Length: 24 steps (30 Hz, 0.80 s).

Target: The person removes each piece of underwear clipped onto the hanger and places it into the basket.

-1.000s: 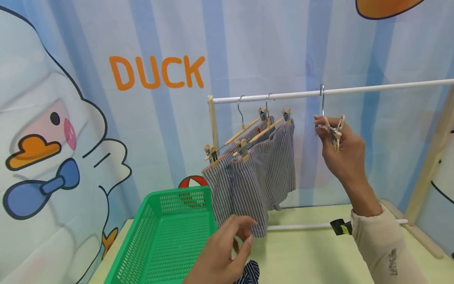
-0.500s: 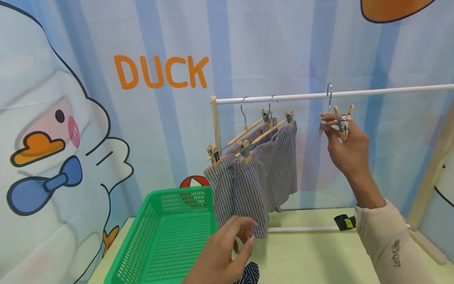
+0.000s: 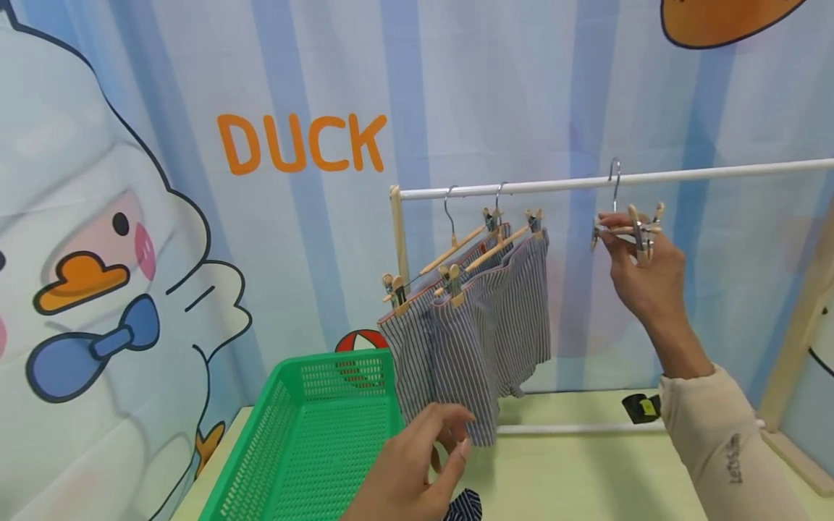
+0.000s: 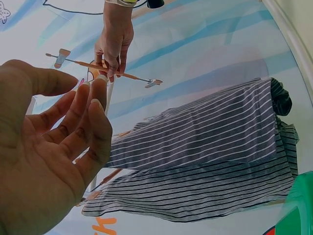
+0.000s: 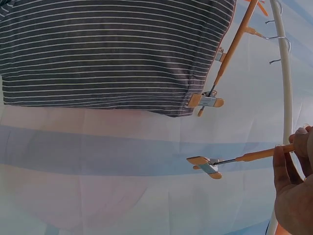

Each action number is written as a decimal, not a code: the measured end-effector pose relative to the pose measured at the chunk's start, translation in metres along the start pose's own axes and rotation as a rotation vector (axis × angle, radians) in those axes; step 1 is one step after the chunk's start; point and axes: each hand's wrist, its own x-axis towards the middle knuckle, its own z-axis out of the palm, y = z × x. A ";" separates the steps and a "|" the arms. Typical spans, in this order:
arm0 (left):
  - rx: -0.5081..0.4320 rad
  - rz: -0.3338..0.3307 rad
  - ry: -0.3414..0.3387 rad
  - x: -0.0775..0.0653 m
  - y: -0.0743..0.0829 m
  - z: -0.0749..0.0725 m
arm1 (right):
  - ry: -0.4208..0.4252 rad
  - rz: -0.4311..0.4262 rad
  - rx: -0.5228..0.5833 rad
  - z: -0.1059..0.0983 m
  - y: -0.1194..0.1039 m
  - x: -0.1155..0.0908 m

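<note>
My right hand [image 3: 648, 282] grips the bar of a wooden clip hanger [image 5: 257, 155] just below the white rail [image 3: 567, 184]. Its metal hook [image 3: 615, 174] is at the rail, and no garment hangs from the hanger's clips [image 3: 641, 239]. Farther left on the rail, two more clip hangers carry striped shorts, a front pair [image 3: 465, 354] and a rear pair [image 3: 410, 347] partly hidden behind it. My left hand [image 3: 410, 463] hovers in front of the shorts, fingers loosely bent, holding nothing. Beneath it a dark striped cloth [image 3: 465, 506] lies partly in sight.
A green plastic basket [image 3: 287, 405] stands on the pale table [image 3: 560, 477] at the left. The rack has a wooden post [image 3: 791, 311] on the right and a lower white bar [image 3: 573, 429] bearing a black strap [image 3: 640, 409]. A duck-print curtain [image 3: 313, 65] hangs behind.
My right hand has moved slightly right along the rail with the hanger, which has turned so its two clips now show apart. The left hand has stayed nearly still.
</note>
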 end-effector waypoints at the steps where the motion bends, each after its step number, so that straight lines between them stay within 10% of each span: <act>1: 0.003 0.004 0.003 0.000 0.000 0.000 | 0.005 -0.002 0.007 0.000 0.000 0.001; 24: 0.023 -0.004 0.020 -0.001 0.000 -0.003 | -0.031 -0.069 0.042 0.016 0.010 0.000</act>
